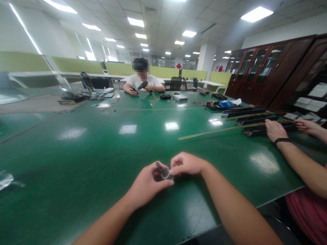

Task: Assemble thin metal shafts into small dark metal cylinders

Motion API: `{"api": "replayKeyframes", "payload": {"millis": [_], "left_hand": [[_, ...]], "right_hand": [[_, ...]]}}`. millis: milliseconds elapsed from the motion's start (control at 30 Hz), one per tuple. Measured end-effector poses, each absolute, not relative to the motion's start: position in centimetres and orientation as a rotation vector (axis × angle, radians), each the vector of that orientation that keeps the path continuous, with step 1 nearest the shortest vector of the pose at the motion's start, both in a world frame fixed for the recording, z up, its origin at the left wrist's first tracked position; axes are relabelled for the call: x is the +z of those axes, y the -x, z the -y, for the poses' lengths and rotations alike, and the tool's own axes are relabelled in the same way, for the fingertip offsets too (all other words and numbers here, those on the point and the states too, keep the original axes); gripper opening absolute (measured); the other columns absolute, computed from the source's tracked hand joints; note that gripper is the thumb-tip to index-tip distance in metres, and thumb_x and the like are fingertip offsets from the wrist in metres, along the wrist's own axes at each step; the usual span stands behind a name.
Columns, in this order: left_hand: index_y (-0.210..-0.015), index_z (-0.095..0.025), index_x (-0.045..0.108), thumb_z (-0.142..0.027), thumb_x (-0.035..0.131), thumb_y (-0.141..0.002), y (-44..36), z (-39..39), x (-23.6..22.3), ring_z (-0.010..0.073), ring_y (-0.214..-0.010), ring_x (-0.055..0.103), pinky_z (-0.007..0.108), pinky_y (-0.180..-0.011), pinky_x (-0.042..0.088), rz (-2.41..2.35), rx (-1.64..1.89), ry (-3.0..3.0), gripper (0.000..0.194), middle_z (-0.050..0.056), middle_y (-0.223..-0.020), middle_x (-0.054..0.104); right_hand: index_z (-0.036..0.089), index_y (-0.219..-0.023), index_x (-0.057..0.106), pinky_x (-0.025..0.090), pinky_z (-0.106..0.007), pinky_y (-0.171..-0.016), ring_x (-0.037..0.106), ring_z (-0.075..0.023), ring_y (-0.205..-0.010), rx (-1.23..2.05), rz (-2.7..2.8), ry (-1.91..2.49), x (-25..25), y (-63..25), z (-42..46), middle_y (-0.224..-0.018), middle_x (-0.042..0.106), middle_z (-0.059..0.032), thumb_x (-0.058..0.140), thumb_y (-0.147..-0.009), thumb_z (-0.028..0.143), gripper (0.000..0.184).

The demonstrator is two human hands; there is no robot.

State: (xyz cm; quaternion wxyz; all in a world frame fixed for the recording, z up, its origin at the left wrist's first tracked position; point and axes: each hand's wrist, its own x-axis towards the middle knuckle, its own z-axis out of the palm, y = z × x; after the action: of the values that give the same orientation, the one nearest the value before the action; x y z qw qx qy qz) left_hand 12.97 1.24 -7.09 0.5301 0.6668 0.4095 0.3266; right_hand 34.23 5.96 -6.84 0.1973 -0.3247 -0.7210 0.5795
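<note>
From my remote view, I have the left grip point(150, 182) closed around a small metal piece point(164, 172), its thumb stretched along the near side and its fingers curled behind. The piece sits between my two grips, a little above the counter point(102, 163); its narrow stem tilts up and to the left, and a wider, round portion lies at its lower end. My right grip point(187, 164) comes in from the other side, thumb and forefinger drawn together at the piece's right edge. I can't tell whether those fingertips are pinching it or only touching it.

To the right of my right grip, a co-worker's hand point(276, 131) with a dark wristband point(283, 140) rests by black channels point(255, 130), and that person's other hand point(305, 126) is farther right. Long, thin golden rods point(212, 132) reach from there toward the space beyond my grips. Behind the channels I see a blue item point(226, 104) in a dark container.

Straight beyond my grips, well apart, another person in a white shirt point(131, 81) sits at the far edge holding a power drill point(142, 85). Near that person, on the side toward my right, are a black tray point(165, 97) and a pale box point(180, 98). Far to the left of my left grip, clear plastic point(5, 179) lies at the border of my view.
</note>
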Motion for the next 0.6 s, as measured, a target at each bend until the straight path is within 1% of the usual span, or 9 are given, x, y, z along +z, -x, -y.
{"api": "replayKeyframes", "payload": {"millis": [167, 333, 400, 467, 600], "left_hand": [[-0.098, -0.013, 0.063, -0.037, 0.078, -0.070, -12.8, -1.7, -7.0, 0.0227, -0.091, 0.066, 0.034, -0.086, 0.052, -0.950, 0.770, -1.488, 0.040, 0.009, -0.097, 0.071], [-0.106, -0.015, 0.066, -0.038, 0.076, -0.071, -12.4, -2.0, -7.0, 0.0246, -0.094, 0.066, 0.038, -0.089, 0.052, -0.999, 0.814, -1.532, 0.043, 0.008, -0.103, 0.071], [-0.109, -0.017, 0.066, -0.040, 0.075, -0.073, -12.3, -2.1, -6.9, 0.0247, -0.095, 0.066, 0.039, -0.091, 0.052, -1.055, 0.848, -1.612, 0.044, 0.007, -0.106, 0.071], [-0.110, -0.020, 0.068, -0.041, 0.072, -0.077, -12.0, -2.1, -6.6, 0.0241, -0.097, 0.065, 0.038, -0.092, 0.051, -1.121, 0.871, -1.759, 0.040, 0.006, -0.108, 0.070], [-0.112, -0.025, 0.068, -0.041, 0.064, -0.085, -11.6, -2.1, -6.1, 0.0214, -0.095, 0.064, 0.034, -0.087, 0.049, -1.181, 0.885, -2.063, 0.032, 0.004, -0.103, 0.069]], "right_hand": [[0.013, -0.076, 0.064, 0.036, -0.020, -0.052, 0.049, -0.0087, -0.053, 1.586, 2.010, 0.946, -6.9, -34.1, -5.9, -0.060, 0.059, 0.0028, 0.074, -0.077, 0.046, 0.035], [0.014, -0.079, 0.064, 0.037, -0.020, -0.052, 0.051, -0.0095, -0.054, 1.590, 1.993, 1.001, -7.1, -33.9, -5.9, -0.061, 0.059, 0.0027, 0.076, -0.074, 0.043, 0.032], [0.014, -0.079, 0.064, 0.037, -0.020, -0.053, 0.050, -0.0096, -0.054, 1.571, 2.023, 1.010, -7.0, -33.9, -5.9, -0.061, 0.059, 0.0023, 0.078, -0.072, 0.043, 0.033], [0.013, -0.079, 0.065, 0.037, -0.021, -0.053, 0.049, -0.0094, -0.054, 1.530, 2.050, 1.006, -6.8, -34.0, -5.9, -0.062, 0.059, 0.0023, 0.079, -0.071, 0.043, 0.034], [0.013, -0.080, 0.064, 0.037, -0.020, -0.053, 0.048, -0.0092, -0.056, 1.467, 2.031, 0.978, -6.5, -34.1, -5.9, -0.063, 0.057, 0.0034, 0.081, -0.068, 0.039, 0.034]]}}
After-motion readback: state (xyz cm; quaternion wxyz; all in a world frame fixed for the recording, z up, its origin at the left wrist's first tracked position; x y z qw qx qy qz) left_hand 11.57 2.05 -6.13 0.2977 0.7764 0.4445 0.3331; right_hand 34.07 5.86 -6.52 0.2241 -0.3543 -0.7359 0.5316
